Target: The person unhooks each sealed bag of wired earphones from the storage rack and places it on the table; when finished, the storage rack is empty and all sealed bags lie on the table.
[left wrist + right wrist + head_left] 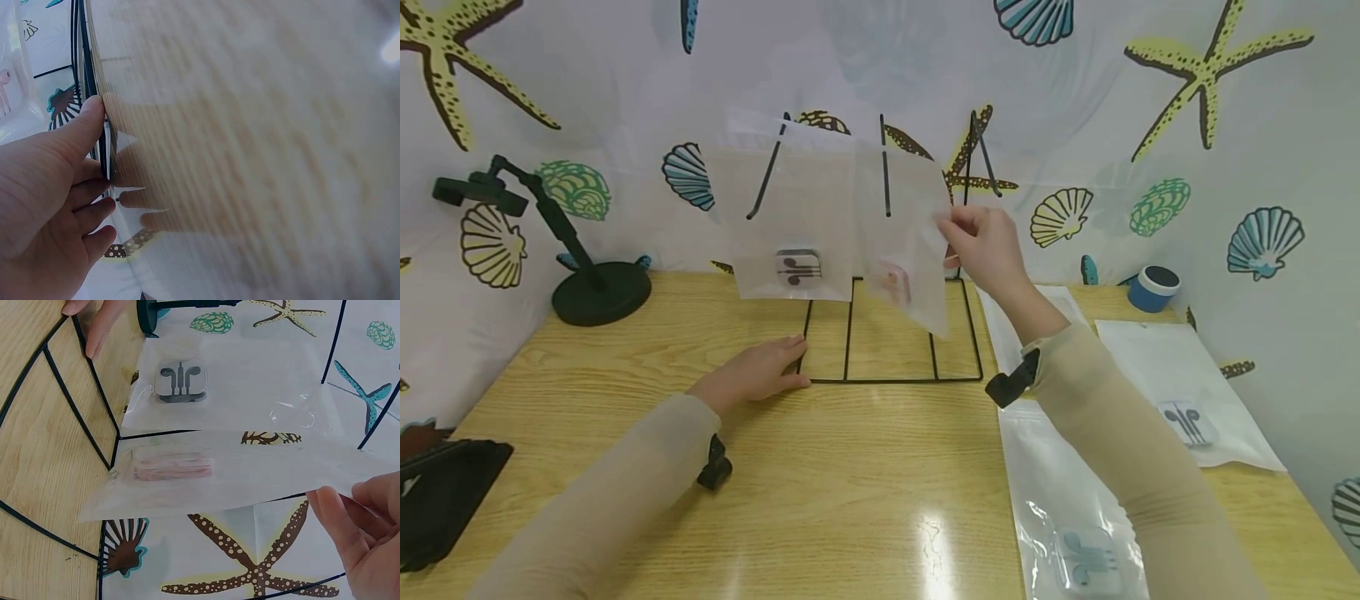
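Presumably for steadiness, my left hand (757, 368) rests loosely against the rack (887, 382); my right hand (988, 248) pinches a bag (916, 218) by its edge.

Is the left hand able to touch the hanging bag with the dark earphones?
Probably yes. The left hand touches the black rack, and that bag hangs above and beyond it, with nothing seen in between.
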Demonstrator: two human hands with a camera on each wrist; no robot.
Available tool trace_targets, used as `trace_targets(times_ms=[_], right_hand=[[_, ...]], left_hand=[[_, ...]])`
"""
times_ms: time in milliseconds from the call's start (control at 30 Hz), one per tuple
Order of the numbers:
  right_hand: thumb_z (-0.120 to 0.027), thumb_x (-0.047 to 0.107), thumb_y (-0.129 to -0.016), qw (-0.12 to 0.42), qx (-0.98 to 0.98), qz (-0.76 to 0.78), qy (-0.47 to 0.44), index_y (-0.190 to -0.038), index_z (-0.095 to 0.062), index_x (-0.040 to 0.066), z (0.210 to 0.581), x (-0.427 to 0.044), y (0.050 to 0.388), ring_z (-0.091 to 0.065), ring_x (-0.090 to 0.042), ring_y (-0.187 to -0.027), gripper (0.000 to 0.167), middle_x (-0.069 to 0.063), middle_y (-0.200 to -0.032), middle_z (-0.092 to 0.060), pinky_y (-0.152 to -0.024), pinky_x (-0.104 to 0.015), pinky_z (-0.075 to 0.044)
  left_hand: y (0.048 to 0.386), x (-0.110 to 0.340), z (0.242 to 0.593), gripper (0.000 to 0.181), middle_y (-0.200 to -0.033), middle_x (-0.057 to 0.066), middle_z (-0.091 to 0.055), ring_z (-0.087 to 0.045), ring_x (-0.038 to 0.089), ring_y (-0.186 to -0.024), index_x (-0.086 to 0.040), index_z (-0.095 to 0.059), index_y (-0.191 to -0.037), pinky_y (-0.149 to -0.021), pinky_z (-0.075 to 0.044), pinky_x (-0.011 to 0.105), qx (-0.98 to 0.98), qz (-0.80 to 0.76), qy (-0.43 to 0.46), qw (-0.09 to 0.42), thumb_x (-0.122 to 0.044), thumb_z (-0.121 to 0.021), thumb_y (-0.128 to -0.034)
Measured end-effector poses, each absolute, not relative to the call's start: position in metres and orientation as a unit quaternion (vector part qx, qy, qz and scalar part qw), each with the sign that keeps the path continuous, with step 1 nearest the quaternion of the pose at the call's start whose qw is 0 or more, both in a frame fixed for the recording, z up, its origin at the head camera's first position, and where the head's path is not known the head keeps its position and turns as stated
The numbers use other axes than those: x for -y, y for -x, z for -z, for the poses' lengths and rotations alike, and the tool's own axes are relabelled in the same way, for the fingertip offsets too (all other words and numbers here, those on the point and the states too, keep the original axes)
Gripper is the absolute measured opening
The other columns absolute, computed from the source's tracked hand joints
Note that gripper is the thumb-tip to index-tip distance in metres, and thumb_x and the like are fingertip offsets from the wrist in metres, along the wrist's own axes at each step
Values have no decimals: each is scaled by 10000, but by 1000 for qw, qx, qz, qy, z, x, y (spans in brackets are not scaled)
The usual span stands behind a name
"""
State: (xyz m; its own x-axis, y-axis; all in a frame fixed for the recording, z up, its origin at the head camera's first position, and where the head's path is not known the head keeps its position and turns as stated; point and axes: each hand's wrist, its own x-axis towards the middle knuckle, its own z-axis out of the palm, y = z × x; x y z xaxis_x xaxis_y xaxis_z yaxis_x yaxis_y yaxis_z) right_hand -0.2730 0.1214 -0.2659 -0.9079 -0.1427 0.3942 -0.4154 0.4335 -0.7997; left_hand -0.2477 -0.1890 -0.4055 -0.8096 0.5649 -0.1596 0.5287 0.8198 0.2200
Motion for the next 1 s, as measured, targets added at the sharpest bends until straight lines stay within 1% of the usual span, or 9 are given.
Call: trace_targets(times_ms=[33,100,267,400,533,633,700,867,1000], right_hand=[[-556,168,-935,136,837,-503,-169,-663,-526,-18,266,-122,271,-608,-192,-511,331,-194,-614,-560,-579,-307,-542],[-562,171,-933,139,839,-498,-170,-683,-559,-9,265,-123,268,-608,-191,-508,308,-183,-612,-567,-577,-294,-539],[-573,152,-927,133,838,-499,-173,-805,-658,-11,265,-125,262,-591,-177,-489,221,-159,-605,-567,-561,-270,-537],[-575,136,-925,126,837,-501,-182,-831,-662,-31,266,-127,257,-575,-152,-482,211,-113,-583,-547,-551,-256,-535],[-568,98,-924,114,834,-506,-187,-888,-668,-60,260,-129,244,-571,-135,-512,191,-152,-620,-556,-544,-244,-533],[-566,85,-923,109,833,-508,-189,-952,-674,-60,259,-130,239,-583,-163,-553,184,-170,-668,-579,-545,-261,-539],[-576,100,-920,112,832,-507,-194,-941,-681,-43,263,-133,241,-588,-175,-560,179,-139,-664,-585,-543,-266,-540],[-583,86,-913,112,831,-507,-199,-894,-676,-47,263,-134,235,-574,-177,-528,163,-143,-632,-572,-539,-266,-539],[-584,75,-911,108,829,-510,-203,-920,-680,-51,262,-136,230,-571,-163,-523,158,-138,-637,-573,-538,-272,-541]], left_hand=[[248,189,405,671,-1420,291,-262,-272,408,-1292,108,-288,-1390,-1038,-257,492,-948,-83,-288,110,-328,-529,-941],[247,189,405,667,-1420,291,-263,-272,409,-1292,108,-289,-1389,-1038,-256,493,-948,-85,-288,109,-322,-531,-941],[246,188,404,665,-1417,294,-266,-272,411,-1292,111,-294,-1386,-1039,-256,493,-948,-85,-287,108,-319,-535,-939],[246,188,404,671,-1422,289,-259,-263,406,-1298,109,-289,-1389,-1043,-250,490,-948,-85,-286,111,-326,-533,-939],[247,188,404,675,-1425,285,-257,-257,404,-1301,106,-286,-1392,-1045,-245,490,-948,-87,-284,113,-330,-532,-939],[247,188,405,674,-1425,285,-258,-257,403,-1301,105,-288,-1391,-1045,-246,489,-948,-87,-284,111,-329,-535,-938],[247,188,405,673,-1424,286,-260,-259,403,-1300,106,-289,-1391,-1044,-248,489,-948,-86,-285,109,-326,-536,-938],[247,188,405,669,-1418,291,-268,-265,407,-1296,113,-294,-1385,-1042,-251,489,-948,-81,-289,105,-322,-537,-938],[247,188,404,664,-1414,296,-270,-265,413,-1293,118,-297,-1381,-1042,-251,491,-947,-79,-291,105,-317,-535,-940]])
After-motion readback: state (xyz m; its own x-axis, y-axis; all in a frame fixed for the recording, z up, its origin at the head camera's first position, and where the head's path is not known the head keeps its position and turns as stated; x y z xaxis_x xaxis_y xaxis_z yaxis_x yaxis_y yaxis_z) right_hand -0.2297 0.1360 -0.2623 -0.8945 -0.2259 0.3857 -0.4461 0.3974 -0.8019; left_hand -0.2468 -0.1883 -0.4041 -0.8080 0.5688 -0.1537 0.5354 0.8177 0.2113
